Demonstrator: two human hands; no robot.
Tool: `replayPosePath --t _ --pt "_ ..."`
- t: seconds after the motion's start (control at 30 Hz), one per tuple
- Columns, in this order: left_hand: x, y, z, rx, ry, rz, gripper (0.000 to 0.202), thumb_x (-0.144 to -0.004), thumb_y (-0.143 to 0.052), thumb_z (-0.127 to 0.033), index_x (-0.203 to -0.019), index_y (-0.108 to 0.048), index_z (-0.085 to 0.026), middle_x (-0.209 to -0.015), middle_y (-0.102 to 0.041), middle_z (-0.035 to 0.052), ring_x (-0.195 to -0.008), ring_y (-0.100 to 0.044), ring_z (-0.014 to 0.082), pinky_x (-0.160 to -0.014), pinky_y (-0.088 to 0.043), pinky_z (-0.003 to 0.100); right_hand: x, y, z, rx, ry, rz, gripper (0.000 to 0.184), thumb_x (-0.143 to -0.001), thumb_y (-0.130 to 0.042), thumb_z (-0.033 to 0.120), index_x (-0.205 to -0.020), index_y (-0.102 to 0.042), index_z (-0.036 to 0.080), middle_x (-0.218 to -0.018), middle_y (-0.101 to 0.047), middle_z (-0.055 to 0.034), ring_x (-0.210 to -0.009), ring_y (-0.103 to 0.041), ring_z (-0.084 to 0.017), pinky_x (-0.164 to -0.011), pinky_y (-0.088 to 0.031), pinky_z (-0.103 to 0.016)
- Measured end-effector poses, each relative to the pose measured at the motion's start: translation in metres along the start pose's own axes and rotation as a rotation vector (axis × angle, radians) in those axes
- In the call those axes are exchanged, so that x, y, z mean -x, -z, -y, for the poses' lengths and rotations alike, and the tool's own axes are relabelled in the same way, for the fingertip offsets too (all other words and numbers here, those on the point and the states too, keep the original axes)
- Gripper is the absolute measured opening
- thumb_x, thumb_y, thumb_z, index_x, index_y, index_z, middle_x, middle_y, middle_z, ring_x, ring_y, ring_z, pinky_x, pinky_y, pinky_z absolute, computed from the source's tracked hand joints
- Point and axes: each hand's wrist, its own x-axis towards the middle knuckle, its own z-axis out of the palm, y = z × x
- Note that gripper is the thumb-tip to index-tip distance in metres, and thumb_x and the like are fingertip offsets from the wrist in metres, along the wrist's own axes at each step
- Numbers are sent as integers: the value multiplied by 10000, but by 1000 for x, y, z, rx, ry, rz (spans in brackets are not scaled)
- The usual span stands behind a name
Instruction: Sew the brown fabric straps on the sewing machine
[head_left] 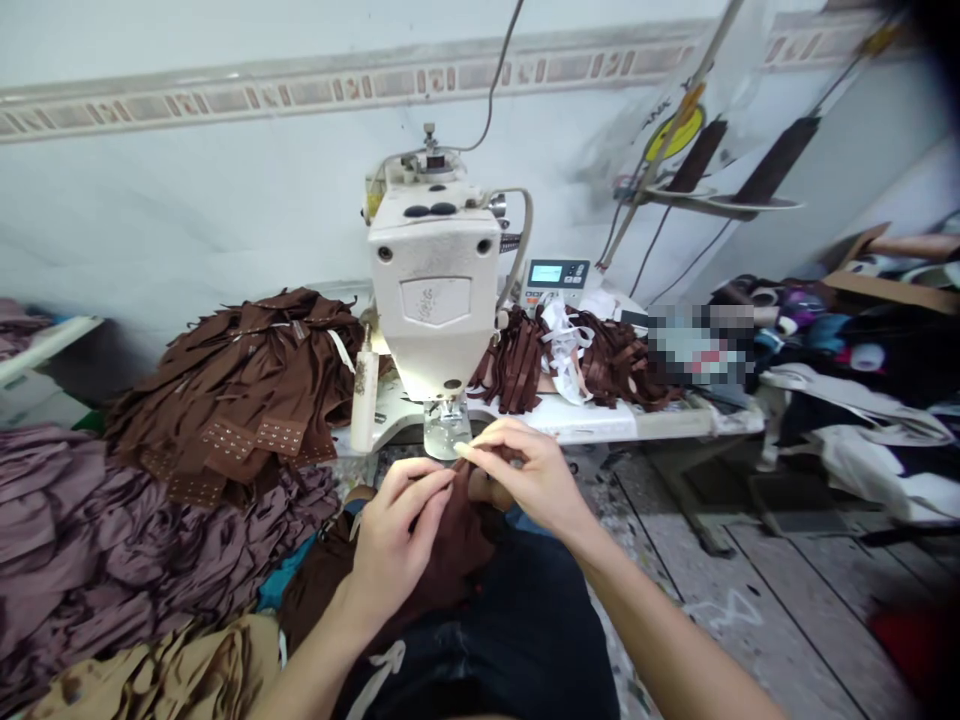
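Observation:
Both of my hands are in front of the needle area of a white sewing machine (433, 290). My left hand (397, 530) pinches the edge of a brown fabric piece (457, 545), which hangs down over my lap. With thumb and fingers together, my right hand (525, 470) grips the same brown fabric close to the machine's clear guard (445, 430). Something small and pale shows at the right thumb tip; I cannot make out whether it is a nail or a tag. The fabric's edge between the fingers is partly hidden.
Left of the machine lies a heap of brown garment pieces with metal hooks (255, 390), above mauve fabric (75, 540) and tan fabric (180, 670). Brown straps (517, 365) and white ribbon (566, 345) lie on the right. A control panel (556, 275) and thread cones (776, 160) stand behind.

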Motion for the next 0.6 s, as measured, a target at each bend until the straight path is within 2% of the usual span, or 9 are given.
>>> replayPosePath --t 0.1,0.2,0.27,0.37,0.5,0.6 --pt "-9 2 13 -240 -293 81 431 -1056 -554 -67 -1440 -669 -228 -1403 -725 122 -1232 -745 210 -1048 -620 310 -17 -7 -13 16 1 -5 292 -911 -807 490 -802 -802 220 -836 -684 -49 -779 -628 -214 -672 -481 -327" --pt "-11 -1 20 -412 -406 147 459 -1065 -573 -112 -1515 -601 -202 -1454 -714 135 -1194 -773 224 -1049 -631 323 -24 -15 -30 -142 -146 -25 315 -831 -864 480 -777 -718 207 -808 -664 -19 -742 -616 -190 -685 -490 -311" --pt "-10 -5 19 -451 -415 126 428 -1066 -592 -141 -1493 -610 -173 -1443 -721 148 -1154 -790 230 -1012 -648 319 -24 -21 -40 -271 -252 -89 348 -793 -888 476 -829 -672 205 -788 -668 3 -712 -614 -174 -683 -487 -298" --pt "-9 -11 15 -446 -366 77 433 -1070 -596 -157 -1503 -589 -156 -1420 -734 151 -1201 -773 234 -1019 -644 314 -24 -27 -48 -374 -316 -187 412 -762 -906 499 -908 -658 204 -777 -686 16 -673 -608 -160 -650 -473 -280" --pt "-10 -21 9 -495 -313 13 445 -1071 -589 -145 -1516 -577 -164 -1414 -741 137 -1191 -779 227 -1025 -642 311 -29 -29 -50 -451 -348 -197 439 -736 -930 519 -910 -688 197 -795 -721 9 -668 -608 -149 -622 -464 -260" --pt "-11 -30 3 -586 -277 -31 438 -1071 -593 -166 -1509 -580 -146 -1413 -743 143 -1134 -801 245 -950 -675 316 -31 -31 -51 -513 -385 -204 445 -699 -967 503 -904 -721 194 -802 -728 9 -676 -614 -142 -605 -461 -240"
